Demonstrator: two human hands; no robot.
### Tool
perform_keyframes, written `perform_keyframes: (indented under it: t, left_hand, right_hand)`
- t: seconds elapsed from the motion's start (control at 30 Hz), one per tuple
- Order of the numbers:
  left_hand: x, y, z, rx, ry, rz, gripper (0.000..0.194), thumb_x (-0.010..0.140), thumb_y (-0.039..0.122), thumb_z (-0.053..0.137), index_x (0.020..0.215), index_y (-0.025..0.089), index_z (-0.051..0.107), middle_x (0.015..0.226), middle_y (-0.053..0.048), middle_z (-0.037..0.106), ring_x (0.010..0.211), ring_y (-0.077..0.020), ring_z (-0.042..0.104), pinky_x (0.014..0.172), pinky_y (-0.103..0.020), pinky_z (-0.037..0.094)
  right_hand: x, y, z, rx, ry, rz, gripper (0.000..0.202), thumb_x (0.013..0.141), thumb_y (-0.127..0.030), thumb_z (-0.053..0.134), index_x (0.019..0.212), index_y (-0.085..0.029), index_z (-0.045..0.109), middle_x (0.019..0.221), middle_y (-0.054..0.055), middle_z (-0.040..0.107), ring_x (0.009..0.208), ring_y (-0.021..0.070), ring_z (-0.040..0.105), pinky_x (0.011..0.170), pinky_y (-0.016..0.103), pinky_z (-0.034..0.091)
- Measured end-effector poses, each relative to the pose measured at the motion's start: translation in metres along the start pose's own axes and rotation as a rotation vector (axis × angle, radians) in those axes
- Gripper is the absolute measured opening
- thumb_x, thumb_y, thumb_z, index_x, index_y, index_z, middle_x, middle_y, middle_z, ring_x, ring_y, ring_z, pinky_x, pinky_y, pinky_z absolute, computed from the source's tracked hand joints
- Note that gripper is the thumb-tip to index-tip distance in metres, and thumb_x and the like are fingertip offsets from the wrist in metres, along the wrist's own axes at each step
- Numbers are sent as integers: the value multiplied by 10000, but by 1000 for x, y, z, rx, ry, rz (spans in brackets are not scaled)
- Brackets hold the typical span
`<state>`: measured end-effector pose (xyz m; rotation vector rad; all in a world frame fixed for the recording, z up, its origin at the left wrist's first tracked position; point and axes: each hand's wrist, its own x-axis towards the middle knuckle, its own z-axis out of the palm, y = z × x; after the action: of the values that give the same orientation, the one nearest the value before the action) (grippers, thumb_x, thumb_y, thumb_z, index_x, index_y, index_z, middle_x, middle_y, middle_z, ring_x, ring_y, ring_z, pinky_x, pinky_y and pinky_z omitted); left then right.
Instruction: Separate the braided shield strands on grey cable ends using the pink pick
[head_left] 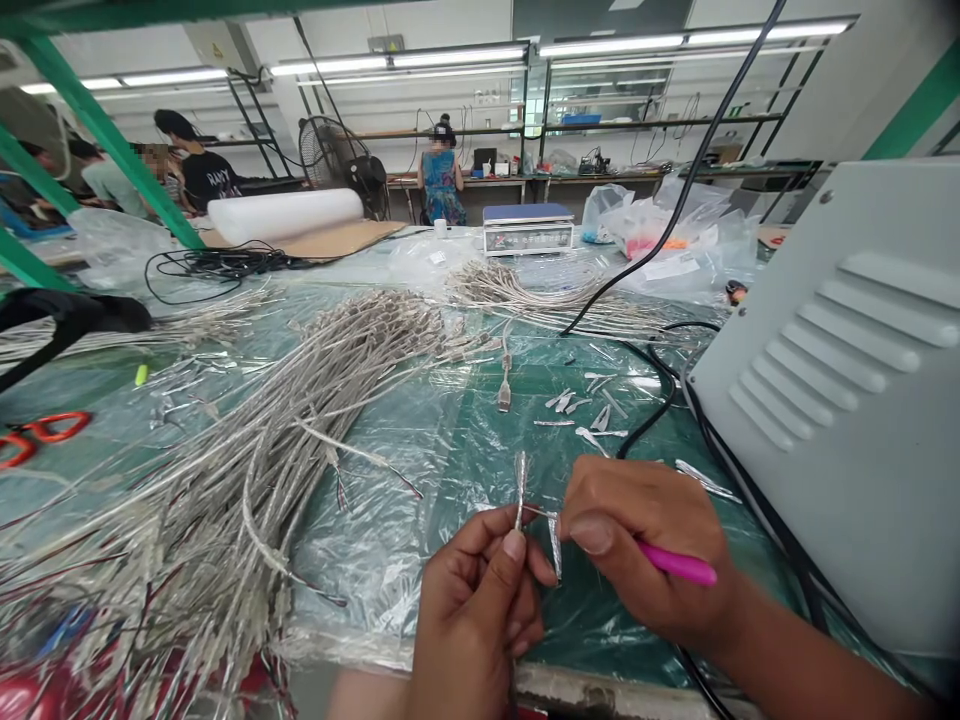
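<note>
Silver shielding is exposed at the tip of the cable (pixel 520 490), which points up and away from the person, above the near edge of the table (pixel 465 440). The left hand (pixel 480 600) is closed on this cable, gripping it between thumb and index finger, with the other fingers curled in below. The right hand (pixel 652 540) is closed around the pink tool (pixel 679 564); the handle end projects between thumb and palm, and the working end is too hidden to tell. A foil strip (pixel 556 550) hangs between the two hands, next to the left fingertips. Whether it is attached to the cable cannot be determined.

Beyond the hands, foil scraps (pixel 600 418) lie scattered on the film-covered green surface. One USB plug (pixel 505 398) lies just beside them, to their left. The large cable bundle (pixel 300 420) occupies the left side, loose wire ends toward the near edge. A second bundle (pixel 555 300) lies farther back, in front of the scale (pixel 528 230). Orange-handled scissors (pixel 56 428) are at far left. A grey housing (pixel 847 400) with louvres stands at right; the black cord (pixel 664 400) runs beside it.
</note>
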<state>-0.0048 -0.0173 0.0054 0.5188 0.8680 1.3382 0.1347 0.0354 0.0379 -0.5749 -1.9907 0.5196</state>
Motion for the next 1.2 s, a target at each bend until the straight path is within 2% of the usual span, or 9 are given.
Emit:
perform_keyframes:
  t: [0.17, 0.33, 0.5, 0.57, 0.63, 0.8, 1.2]
  left_hand:
    - [0, 0, 1, 7, 8, 5, 163, 795, 275, 739, 885, 144, 703, 601, 8, 607, 386, 2, 249, 368, -140, 222]
    - [-1, 0, 1, 19, 5, 12, 154, 805, 270, 725, 891, 143, 707, 616, 0, 618, 388, -1, 258, 370, -144, 223]
    - [-1, 0, 1, 38, 14, -1, 187, 807, 267, 721, 940, 136, 713, 643, -6, 626, 386, 4, 260, 372, -148, 236]
    - [-1, 0, 1, 39, 16, 1, 195, 803, 268, 726, 944, 134, 714, 643, -8, 630, 382, 5, 264, 371, -148, 244]
    - [-1, 0, 1, 31, 17, 9, 187, 801, 264, 729, 937, 136, 714, 642, -7, 634, 378, 5, 269, 368, -145, 250]
    - [-1, -1, 1, 16, 11, 18, 162, 801, 260, 728, 912, 143, 715, 638, -7, 638, 369, 2, 280, 359, -143, 255]
    - [-1, 0, 2, 10, 17, 18, 170, 788, 268, 743, 895, 143, 701, 597, 17, 598, 370, 2, 270, 359, -141, 251]
  right_hand:
    - [4, -3, -2, -107, -30, -23, 393, 995, -258, 414, 628, -177, 529, 546, -6, 521, 521, 101, 468, 522, 244, 351]
    - [6, -1, -1, -208, -50, -39, 357, 975, -188, 432, 623, -185, 493, 570, -10, 516, 546, 102, 468, 538, 246, 351]
    - [5, 2, 2, -270, 70, 79, 344, 965, -192, 483, 621, -178, 487, 566, -21, 452, 519, 93, 410, 518, 256, 324]
    - [3, 2, 2, -210, 134, 118, 308, 962, -185, 484, 657, -177, 529, 581, -11, 486, 524, 100, 431, 511, 262, 329]
    - [1, 1, 0, -110, 168, 98, 283, 961, -180, 472, 693, -177, 564, 593, 2, 524, 545, 112, 474, 520, 266, 349]
    - [1, 0, -1, 9, 58, 1, 337, 963, -229, 468, 647, -176, 572, 556, 1, 538, 514, 109, 490, 503, 256, 358]
    - [2, 0, 0, -38, -5, -10, 365, 960, -239, 453, 616, -173, 556, 534, -8, 525, 505, 99, 471, 506, 239, 350]
